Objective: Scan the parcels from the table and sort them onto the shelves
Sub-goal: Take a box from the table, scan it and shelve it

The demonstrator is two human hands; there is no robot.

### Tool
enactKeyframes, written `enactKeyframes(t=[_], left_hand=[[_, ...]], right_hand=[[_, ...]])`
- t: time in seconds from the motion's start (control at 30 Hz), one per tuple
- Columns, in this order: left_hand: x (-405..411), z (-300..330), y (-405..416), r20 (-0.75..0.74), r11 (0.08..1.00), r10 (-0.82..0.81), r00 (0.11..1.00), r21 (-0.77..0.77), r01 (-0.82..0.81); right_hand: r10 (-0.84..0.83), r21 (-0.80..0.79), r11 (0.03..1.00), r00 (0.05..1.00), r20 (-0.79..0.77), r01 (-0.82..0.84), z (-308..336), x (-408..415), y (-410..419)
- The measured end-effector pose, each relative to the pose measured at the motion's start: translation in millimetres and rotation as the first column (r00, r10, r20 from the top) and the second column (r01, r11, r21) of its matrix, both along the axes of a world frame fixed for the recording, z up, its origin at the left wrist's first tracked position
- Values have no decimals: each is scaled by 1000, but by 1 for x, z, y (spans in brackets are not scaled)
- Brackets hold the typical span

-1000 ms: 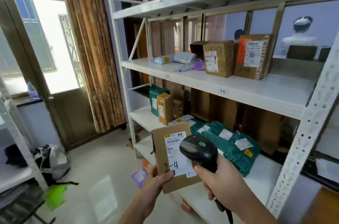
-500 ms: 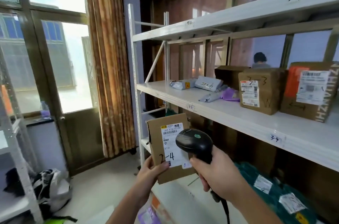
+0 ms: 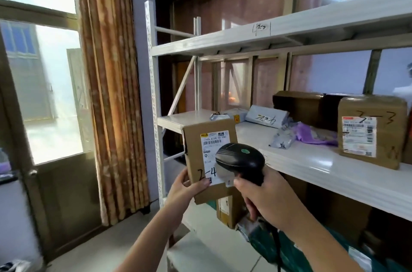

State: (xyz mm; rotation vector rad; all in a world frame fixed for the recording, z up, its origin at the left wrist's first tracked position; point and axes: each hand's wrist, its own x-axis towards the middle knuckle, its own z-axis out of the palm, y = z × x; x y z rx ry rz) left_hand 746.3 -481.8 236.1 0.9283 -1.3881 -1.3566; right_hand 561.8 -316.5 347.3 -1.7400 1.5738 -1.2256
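Left-hand-held (image 3: 182, 191) brown labelled parcel (image 3: 200, 144)

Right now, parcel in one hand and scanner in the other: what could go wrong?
1. The left hand pinches the cardboard parcel only at its lower corner; it may tip or slip.
2. The scanner in the right hand covers part of the label, so a misread seems possible.
3. The scanner cable hangs near the lower-shelf parcels and might snag.

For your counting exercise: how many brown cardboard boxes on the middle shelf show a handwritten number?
1. The cardboard box at the right end of the middle shelf bears a handwritten number. The darker box behind shows none; others may be hidden off-frame.
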Motion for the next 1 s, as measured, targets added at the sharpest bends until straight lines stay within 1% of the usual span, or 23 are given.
enactKeyframes(t=[0.07,0.23,0.33,0.4,0.47,0.53,0.6,0.73,0.87,1.0], left_hand=[[-3,14,-30,11,998,-54,998,-28,54],[-25,49,-87,-2,991,-82,997,-110,81],[-49,69,-129,-5,982,-128,992,-142,126],[-69,78,-159,22,971,-170,985,-168,172],[-88,84,-190,75,951,-231,970,-195,241],[-104,89,-221,171,918,-295,940,-220,329],[-117,94,-249,278,888,-334,901,-228,400],[-139,101,-298,438,821,-399,806,-221,527],[-161,101,-337,491,759,-442,750,-240,605],[-187,96,-369,492,717,-489,720,-243,653]], right_hand=[[-69,-22,997,998,-3,69,6,4,-19],[-242,-32,970,970,-16,241,20,-1,-51],[-329,-52,943,944,7,329,23,-11,-73],[-369,-58,927,929,23,369,23,-20,-88],[-402,-59,913,915,26,403,24,-28,-104],[-431,-58,900,902,27,431,25,-35,-120],[-453,-52,890,891,34,454,27,-40,-136],[-513,-33,858,858,1,513,27,-47,-165],[-578,-10,816,816,0,578,27,-45,-189],[-631,44,776,776,15,630,23,-36,-212]])
